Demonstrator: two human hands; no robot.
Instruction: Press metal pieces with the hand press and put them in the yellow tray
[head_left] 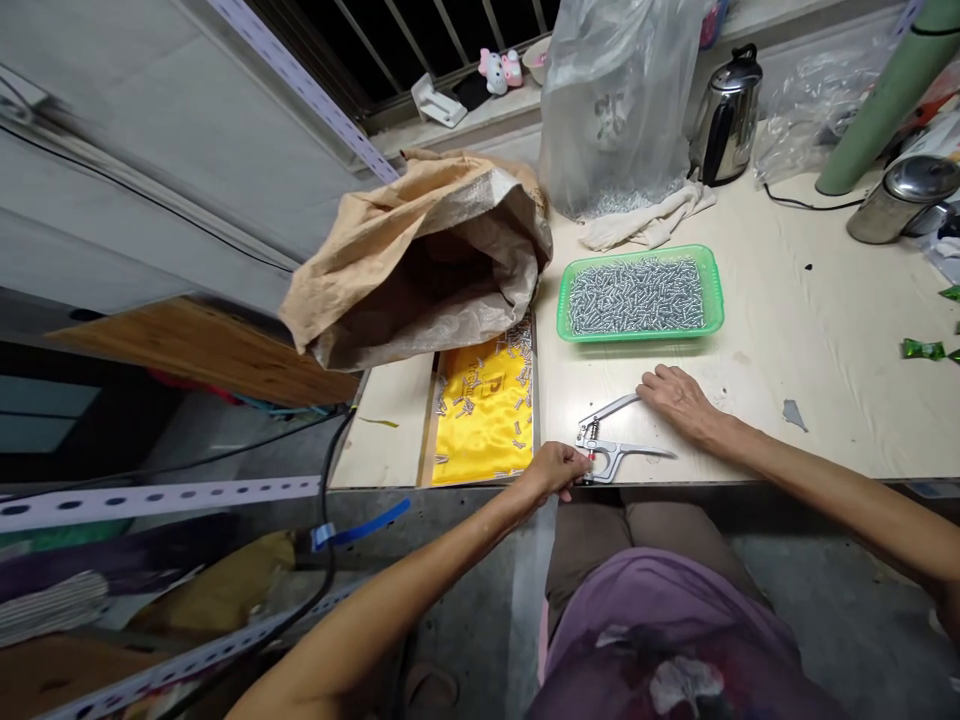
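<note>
A pair of silver spring-loaded hand pliers (pixel 616 452) lies near the table's front edge, its two handles spread apart. My right hand (pixel 677 400) is closed around the end of the upper handle. At the jaw end, my left hand (pixel 556 468) has its fingers pinched together beside a small red spot; what they hold is too small to make out. Just left of it lies a shiny yellow cloth (pixel 480 430) with small metal pieces scattered over it. Beyond the pliers stands a green plastic basket (pixel 637 338) filled with many small silver metal pieces.
A large open brown sack (pixel 352 250) lies over the cloth's far end. Behind the basket are a white rag (pixel 652 220), a clear plastic bag (pixel 615 110) and a steel kettle (pixel 731 120). A green pole (pixel 885 110) and a metal container (pixel 900 200) stand at right.
</note>
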